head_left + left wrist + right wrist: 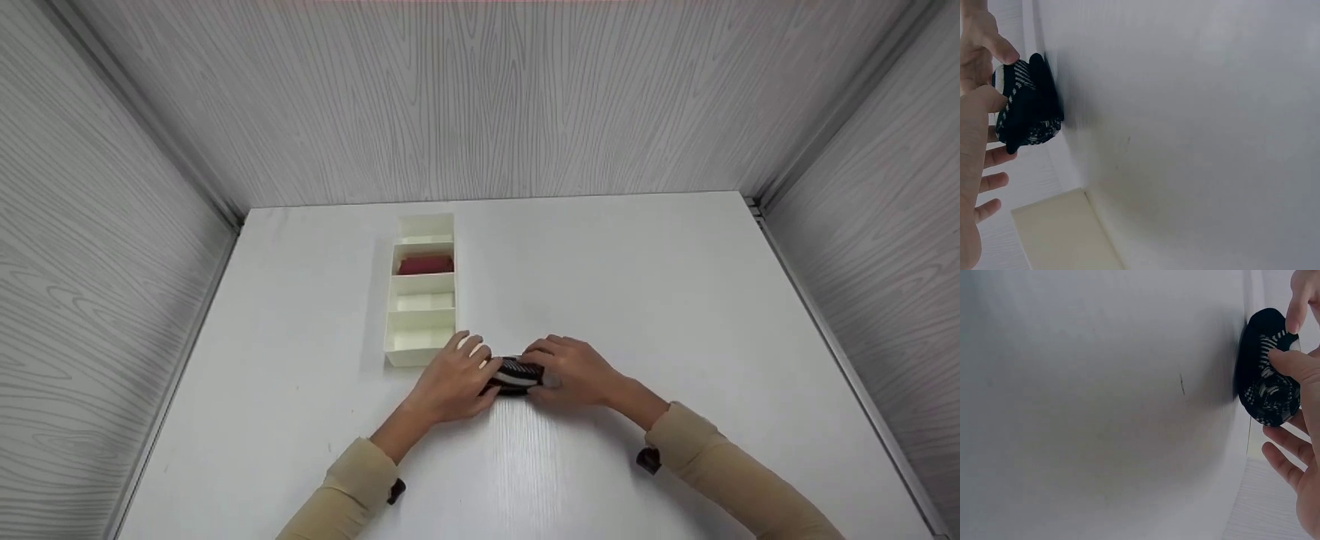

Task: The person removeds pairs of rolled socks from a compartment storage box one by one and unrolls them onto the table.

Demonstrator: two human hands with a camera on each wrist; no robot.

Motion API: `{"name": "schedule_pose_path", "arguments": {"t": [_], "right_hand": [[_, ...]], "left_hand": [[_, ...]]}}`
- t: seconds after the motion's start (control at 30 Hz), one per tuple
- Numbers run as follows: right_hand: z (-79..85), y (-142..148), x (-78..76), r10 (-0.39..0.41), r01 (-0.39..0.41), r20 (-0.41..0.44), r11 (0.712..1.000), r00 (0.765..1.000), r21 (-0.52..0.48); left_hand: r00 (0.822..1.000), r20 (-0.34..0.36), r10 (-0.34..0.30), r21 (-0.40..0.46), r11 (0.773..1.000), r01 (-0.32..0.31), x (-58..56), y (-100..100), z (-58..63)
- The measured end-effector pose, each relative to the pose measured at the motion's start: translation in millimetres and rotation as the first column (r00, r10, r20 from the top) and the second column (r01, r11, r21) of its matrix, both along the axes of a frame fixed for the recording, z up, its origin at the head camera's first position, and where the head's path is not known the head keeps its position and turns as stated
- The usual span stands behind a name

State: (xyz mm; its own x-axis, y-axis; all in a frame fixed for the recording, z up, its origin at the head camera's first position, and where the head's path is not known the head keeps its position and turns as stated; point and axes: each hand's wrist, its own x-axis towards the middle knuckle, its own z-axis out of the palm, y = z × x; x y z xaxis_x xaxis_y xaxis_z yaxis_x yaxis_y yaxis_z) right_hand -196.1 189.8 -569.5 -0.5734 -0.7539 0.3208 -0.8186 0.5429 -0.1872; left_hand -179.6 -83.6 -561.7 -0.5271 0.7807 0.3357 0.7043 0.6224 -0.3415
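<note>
A rolled knit bundle (516, 375), black with white patterning, sits on the bench (637, 285) between the two hands, just beside the near corner of the divided tray. The left hand (452, 381) pinches one end, thumb on the near side; its other fingers spread loosely apart. The right hand (576, 373) grips the opposite end likewise, thumb pressed against the coil, with some fingers apart from it.

The step in hand looks like rolling or tidying the bundle. To do that well, even pressure from both thumbs should hold the layers snug, and the ends are best tucked level; if one side slackens, the soft knit could spring loose or cone outward.

Farther out, the divided tray (411, 359) holds a folded red cloth (426, 265) in its second compartment from the far end.
</note>
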Motion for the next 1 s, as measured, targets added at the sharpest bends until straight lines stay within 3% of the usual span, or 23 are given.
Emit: {"name": "schedule_pose_path", "arguments": {"t": [0.1, 0.2, 0.27, 0.4, 0.5, 0.57, 0.67, 0.77, 0.83, 0.9, 1.0], "right_hand": [[0.0, 0.2, -2.4, -0.007, 0.010, 0.097, 0.999, 0.995, -0.032], [0.0, 1.8, -3.1, -0.025, 0.040, 0.236, 0.997, 0.971, -0.059], [0.0, 3.1, -3.4, -0.038, 0.065, 0.335, 0.995, 0.941, -0.072], [0.5, 6.0, -3.3, -0.062, 0.123, 0.515, 0.989, 0.855, -0.085], [0.5, 7.5, -2.6, -0.075, 0.150, 0.562, 0.985, 0.824, -0.088], [-0.1, 7.8, -1.7, -0.080, 0.152, 0.538, 0.984, 0.839, -0.091], [-0.1, 9.4, -0.5, -0.073, 0.131, 0.438, 0.986, 0.896, -0.105], [0.1, 11.3, 0.9, -0.046, 0.088, 0.279, 0.986, 0.959, -0.138], [-0.4, 13.1, 1.9, -0.025, 0.047, 0.144, 0.987, 0.989, -0.156], [-1.4, 14.8, 3.3, -0.006, 0.006, -0.001, 0.989, 1.000, -0.149], [-4.0, 15.5, 4.8, 0.028, -0.047, -0.189, 0.994, 0.982, -0.095]], "left_hand": [[1.000, -0.006, -0.011, 0.021, 1.000, 0.011, 4.6, -1.5, 0.6], [0.999, -0.023, -0.027, 0.032, 0.999, 0.028, 8.0, -1.1, 1.0], [0.999, -0.035, -0.041, 0.037, 0.998, 0.042, 9.5, 0.1, 0.6], [0.996, -0.057, -0.075, 0.045, 0.996, 0.078, 10.0, 4.8, -2.0], [0.994, -0.068, -0.086, 0.044, 0.995, 0.089, 8.0, 8.1, -3.7], [0.994, -0.072, -0.080, 0.038, 0.996, 0.083, 5.6, 9.2, -4.2], [0.996, -0.069, -0.062, 0.025, 0.998, 0.064, 0.8, 11.1, -2.9], [0.997, -0.057, -0.043, 0.000, 0.999, 0.043, -3.7, 12.8, -1.5], [0.999, -0.040, -0.033, -0.027, 0.999, 0.032, -6.1, 14.1, -1.5], [1.000, -0.018, -0.018, -0.064, 0.998, 0.017, -8.0, 15.7, -1.5], [1.000, 0.018, 0.015, -0.123, 0.992, -0.013, -10.7, 17.6, -1.4]]}}
